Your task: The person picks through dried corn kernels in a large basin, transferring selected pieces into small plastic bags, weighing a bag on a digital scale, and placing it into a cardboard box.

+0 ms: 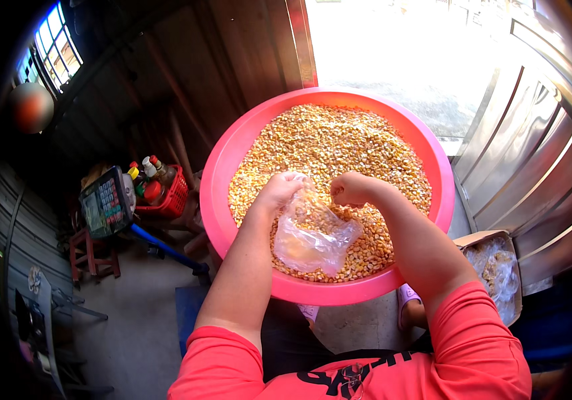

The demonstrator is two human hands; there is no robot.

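A large round pink plastic basin (216,185) stands before me, filled with dried corn kernels (336,135). My left hand (284,189) grips the upper edge of a clear plastic bag (306,245), which lies over the kernels in the near half of the basin. Through the film, kernels show, though I cannot tell which are inside the bag and which beneath it. To the right of the bag's upper part, my right hand (351,190) is just above the corn with its fingers curled in; whether it holds kernels is hidden.
At the left are a platform scale's keypad display (106,202) on a blue post, a red basket (176,195) of bottles and jars, and a small wooden stool (93,255). A cardboard box (513,300) of plastic bags stands right, by a metal door (526,165).
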